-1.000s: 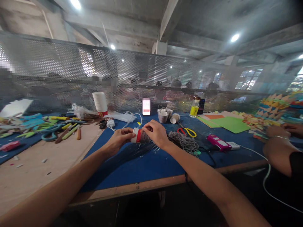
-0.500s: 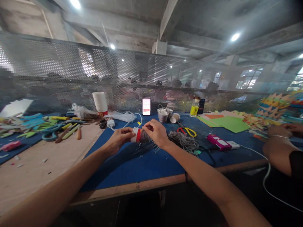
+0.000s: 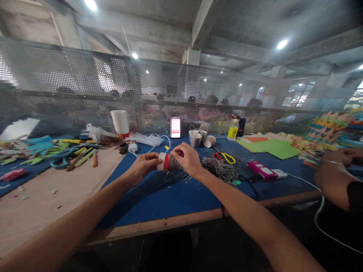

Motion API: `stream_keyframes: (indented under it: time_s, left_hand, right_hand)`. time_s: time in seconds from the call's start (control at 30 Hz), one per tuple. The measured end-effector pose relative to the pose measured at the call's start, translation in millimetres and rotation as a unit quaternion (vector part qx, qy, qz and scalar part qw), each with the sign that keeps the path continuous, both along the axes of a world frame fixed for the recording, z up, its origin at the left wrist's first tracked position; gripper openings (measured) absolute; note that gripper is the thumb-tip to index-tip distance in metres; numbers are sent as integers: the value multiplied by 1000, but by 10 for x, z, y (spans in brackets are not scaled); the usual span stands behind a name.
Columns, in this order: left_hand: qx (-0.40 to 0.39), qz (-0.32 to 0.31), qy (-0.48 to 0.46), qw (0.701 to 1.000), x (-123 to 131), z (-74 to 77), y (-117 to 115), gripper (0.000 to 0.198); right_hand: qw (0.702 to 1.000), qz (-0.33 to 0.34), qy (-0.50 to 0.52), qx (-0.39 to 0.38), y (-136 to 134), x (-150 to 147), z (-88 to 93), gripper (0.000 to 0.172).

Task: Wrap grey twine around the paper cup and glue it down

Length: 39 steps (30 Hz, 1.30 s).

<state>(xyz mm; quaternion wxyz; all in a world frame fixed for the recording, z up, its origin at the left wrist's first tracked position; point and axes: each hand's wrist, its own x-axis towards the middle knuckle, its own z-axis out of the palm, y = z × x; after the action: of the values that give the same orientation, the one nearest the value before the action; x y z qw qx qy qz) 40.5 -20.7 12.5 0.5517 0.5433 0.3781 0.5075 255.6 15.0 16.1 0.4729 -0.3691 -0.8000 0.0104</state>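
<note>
A paper cup [image 3: 166, 161], white and red with grey cord wound round its right part, lies on its side above the blue mat [image 3: 147, 204]. My left hand [image 3: 144, 166] grips the cup's white end between thumb and fingers. At the wound end is my right hand [image 3: 187, 158], its fingers pinched together; what they pinch is too small to make out. To the right lies a heap of grey cord [image 3: 221, 169]. Behind it are yellow and red scissors [image 3: 227, 158].
Small grey-wrapped cups [image 3: 195, 139] stand behind, near a lit phone [image 3: 175, 128]. A cup stack [image 3: 119, 122] and tools [image 3: 82, 156] are left. Rightward are a yellow bottle [image 3: 233, 128], magenta box [image 3: 262, 170], green paper [image 3: 279, 148] and another person's arm [image 3: 333, 177].
</note>
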Motion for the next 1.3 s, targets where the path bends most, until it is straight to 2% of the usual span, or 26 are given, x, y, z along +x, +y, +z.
stream_keyframes:
  time_s: [0.43, 0.93, 1.3]
  left_hand:
    - [-5, 5, 10, 1000, 34, 59, -53, 23]
    - [-8, -4, 24, 1000, -20, -14, -17, 21]
    - [-4, -2, 31, 1000, 18, 48, -68, 18]
  right_hand:
    - [1000, 7, 3, -3, -15, 0, 13, 13]
    - [999, 7, 2, -39, 5, -4, -13, 13]
    - [999, 15, 0, -51, 18, -12, -22, 14]
